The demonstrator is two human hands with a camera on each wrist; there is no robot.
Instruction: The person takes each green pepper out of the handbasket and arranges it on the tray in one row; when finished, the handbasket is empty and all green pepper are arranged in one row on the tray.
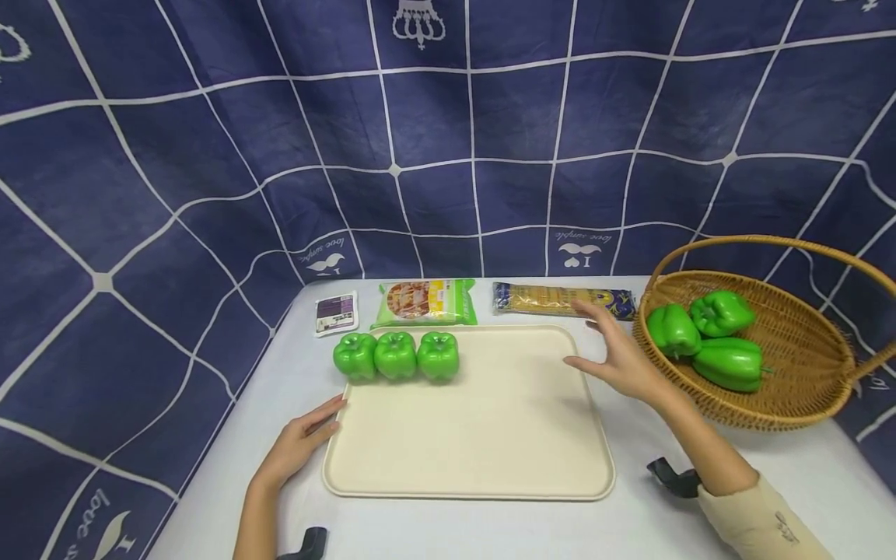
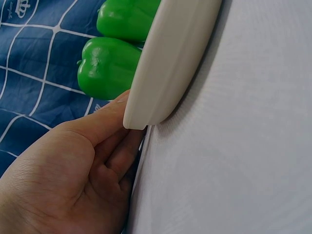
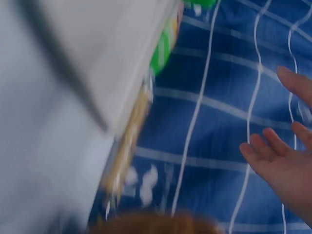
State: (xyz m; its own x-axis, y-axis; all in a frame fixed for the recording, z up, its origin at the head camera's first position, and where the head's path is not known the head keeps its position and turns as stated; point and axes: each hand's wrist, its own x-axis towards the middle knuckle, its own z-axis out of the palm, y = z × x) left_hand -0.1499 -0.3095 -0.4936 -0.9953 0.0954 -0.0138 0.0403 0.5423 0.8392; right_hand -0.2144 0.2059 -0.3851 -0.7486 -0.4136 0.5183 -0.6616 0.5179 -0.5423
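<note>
At the left edge of a cream tray (image 1: pixel 483 435), my left hand (image 1: pixel 297 443) holds the rim. In the left wrist view, the thumb (image 2: pixel 107 117) lies against the tray's rim, with the other fingers lower at its side; their tips are partly hidden. Three green bell peppers (image 1: pixel 396 356) stand in a row along the tray's back left, the leftmost at its corner. My right hand (image 1: pixel 623 358) hovers by the tray's right edge, fingers spread and holding nothing. Beside it is a wicker basket (image 1: pixel 805 327) with three more green bell peppers (image 1: pixel 728 363).
Behind the tray lie a small white packet (image 1: pixel 337 313), a green food bag (image 1: pixel 427 302) and a long pack of pasta (image 1: pixel 553 299). The basket's tall handle (image 1: pixel 770 239) arches above it. A blue checked cloth (image 1: pixel 490 140) hangs around the white table (image 1: pixel 448 529).
</note>
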